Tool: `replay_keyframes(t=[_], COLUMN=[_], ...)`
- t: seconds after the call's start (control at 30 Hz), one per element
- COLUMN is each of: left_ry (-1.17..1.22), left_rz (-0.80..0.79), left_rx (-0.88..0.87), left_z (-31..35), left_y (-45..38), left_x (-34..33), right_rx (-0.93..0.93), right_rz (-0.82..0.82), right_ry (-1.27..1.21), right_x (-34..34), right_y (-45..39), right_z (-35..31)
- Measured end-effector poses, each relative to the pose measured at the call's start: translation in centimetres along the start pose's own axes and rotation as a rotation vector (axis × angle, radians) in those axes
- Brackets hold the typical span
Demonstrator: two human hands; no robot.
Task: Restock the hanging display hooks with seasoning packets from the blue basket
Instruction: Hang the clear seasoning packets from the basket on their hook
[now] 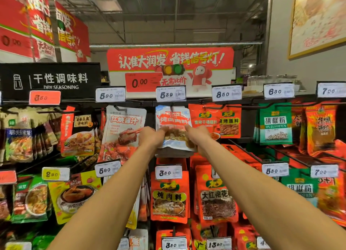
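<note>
A white seasoning packet (172, 118) with a red label hangs at the top-row hook (171, 106) under the 5.89 price tag (171, 93). My left hand (152, 135) grips its lower left edge and my right hand (198, 135) grips its lower right edge, both arms stretched up to it. More packets of the same kind sit behind it, their lower edges showing beneath my hands. The blue basket is out of view.
Rows of hooks carry other packets: a white braising-sauce packet (122, 130) to the left, red packets (215, 120) to the right, green pepper-powder packets (275, 124) farther right. Lower rows hold red packets (169, 195) with price tags sticking forward. A red promotional sign (170, 62) tops the rack.
</note>
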State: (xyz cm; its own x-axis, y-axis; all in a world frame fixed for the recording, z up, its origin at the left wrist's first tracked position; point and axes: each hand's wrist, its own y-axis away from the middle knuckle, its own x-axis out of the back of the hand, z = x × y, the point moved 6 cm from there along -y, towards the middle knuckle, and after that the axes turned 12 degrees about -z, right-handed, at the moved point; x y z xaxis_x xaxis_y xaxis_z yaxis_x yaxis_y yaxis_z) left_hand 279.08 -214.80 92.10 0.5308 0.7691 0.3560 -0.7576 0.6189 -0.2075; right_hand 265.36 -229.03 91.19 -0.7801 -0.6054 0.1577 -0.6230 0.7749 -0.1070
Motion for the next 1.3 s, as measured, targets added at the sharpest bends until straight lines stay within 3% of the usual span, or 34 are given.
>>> replay_keyframes(t=[0.13, 0.37, 0.5, 0.73, 0.87, 1.0, 1.3], left_ry=[-0.043, -0.023, 0.033, 0.300, 0.385, 0.395, 0.360], left_rz=[-0.017, -0.049, 0.008, -0.165, -0.179, -0.176, -0.306], left_rx=[0.003, -0.171, -0.183, -0.101, -0.004, 0.129, 0.709], left_z=[-0.4, -1.1, -0.6, 1.0, -0.4, -4.5, -20.4], left_y=[0.2, 3.5, 5.1, 11.1, 16.0, 20.8, 32.0], left_x=[-0.9, -0.4, 0.6, -2.4, -6.0, -10.7, -25.5], right_rx=[0.017, 0.124, 0.100, 0.089, 0.095, -0.014, -0.477], right_rz=[-0.015, 0.063, -0.008, -0.195, -0.251, -0.304, -0.281], right_ry=[0.065, 0.162, 0.000, -0.197, -0.194, -0.192, -0.093], right_x=[0.8, 4.3, 5.9, 9.7, 14.3, 18.6, 23.9], right_y=[0.5, 1.8, 2.5, 7.9, 12.3, 15.6, 23.4], right_z=[0.5, 1.7, 2.6, 3.0, 6.2, 13.2, 36.2])
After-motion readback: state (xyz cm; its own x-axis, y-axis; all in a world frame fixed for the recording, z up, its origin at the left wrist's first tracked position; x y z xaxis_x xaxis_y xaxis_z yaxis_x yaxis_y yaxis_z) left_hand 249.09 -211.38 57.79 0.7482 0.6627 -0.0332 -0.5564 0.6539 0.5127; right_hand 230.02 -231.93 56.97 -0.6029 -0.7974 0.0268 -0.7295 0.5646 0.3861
